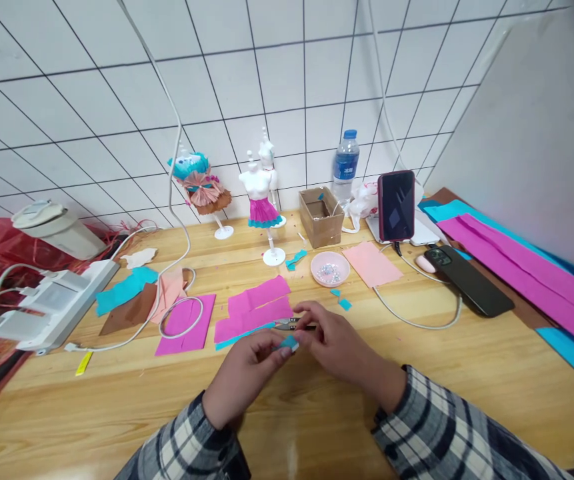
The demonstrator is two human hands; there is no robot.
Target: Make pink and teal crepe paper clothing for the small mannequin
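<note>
A small folded piece of blue crepe paper [287, 342] with a whitish edge is pinched between the thumb and fingers of my left hand [247, 367]. My right hand [344, 347] closes its thumb and fingertips on the right end of the same piece. Just behind my fingers lie scissors [287, 325], partly hidden by my hands. Beyond them are pink crepe paper strips [259, 297] with a blue strip [241, 335] under the nearer one. Small blue scraps [345, 305] lie near a pink bowl [330, 269] of shiny beads or gems.
A small mannequin in a pink skirt [263, 212] and a dressed one [204, 190] stand at the back. Near them are a cardboard box [321, 223], a water bottle [345, 167] and a propped phone [397, 207]. A power strip [67, 310] and cables lie left; long paper sheets [527, 273] lie right.
</note>
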